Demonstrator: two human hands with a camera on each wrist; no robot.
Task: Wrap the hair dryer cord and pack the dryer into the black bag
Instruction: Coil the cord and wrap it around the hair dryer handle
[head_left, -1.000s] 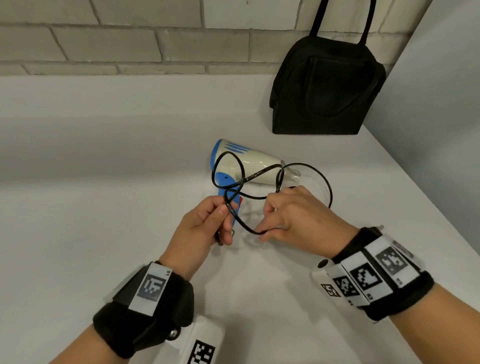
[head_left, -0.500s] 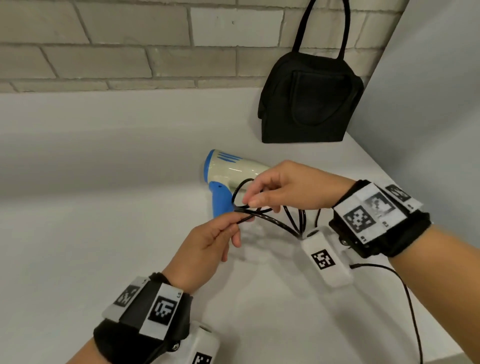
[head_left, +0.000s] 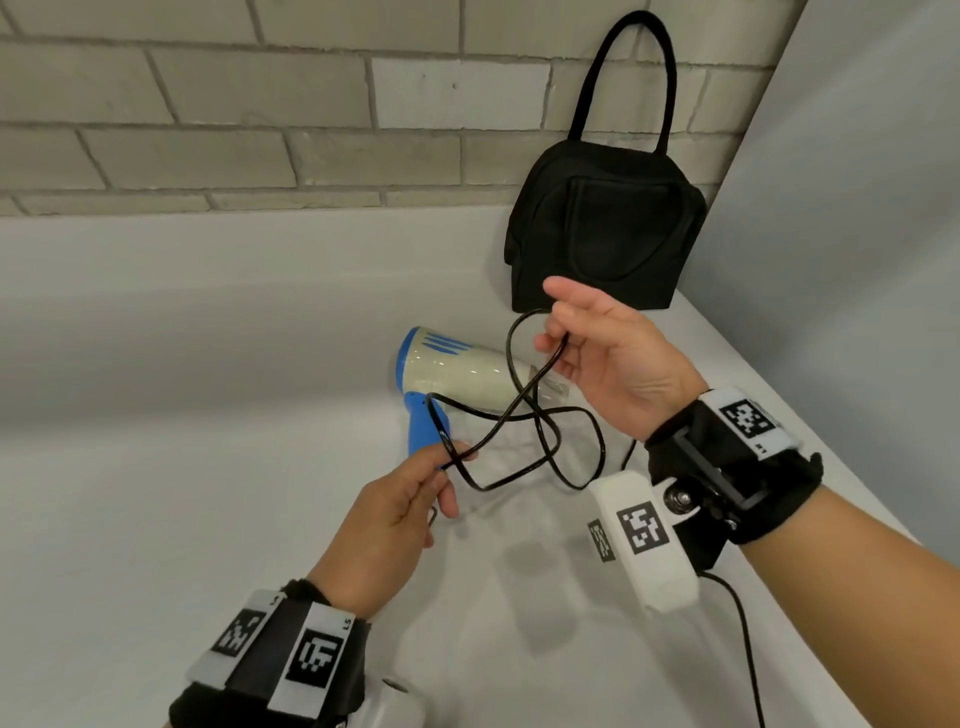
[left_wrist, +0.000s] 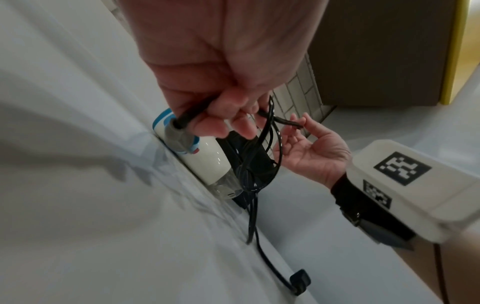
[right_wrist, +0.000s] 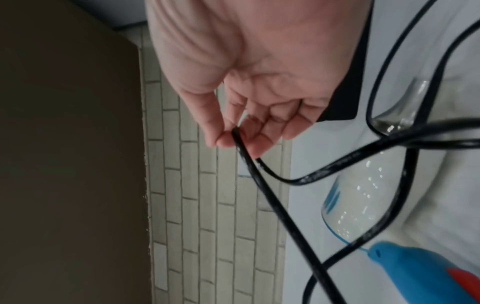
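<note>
A white and blue hair dryer (head_left: 457, 371) (left_wrist: 205, 160) (right_wrist: 363, 207) lies on its side on the white table (head_left: 208, 467). Its black cord (head_left: 519, 415) (left_wrist: 262, 156) (right_wrist: 272, 195) hangs in loose loops between my hands, above the dryer. My left hand (head_left: 415, 493) (left_wrist: 223, 117) pinches the cord near the blue handle. My right hand (head_left: 566, 338) (right_wrist: 241, 142), raised palm-up in front of the black bag (head_left: 602, 239), pinches a loop of cord between thumb and fingers. The plug (left_wrist: 300, 281) lies on the table.
The bag stands upright against the brick wall (head_left: 260, 130) at the back right corner, handles up. A grey side panel (head_left: 857, 234) borders the table on the right. A thin cable (head_left: 743, 649) trails from my right wristband.
My right hand has lifted away from the left and turned palm-up toward the bag, drawing a loop of cord out with it. The left hand keeps its pinch near the handle.
</note>
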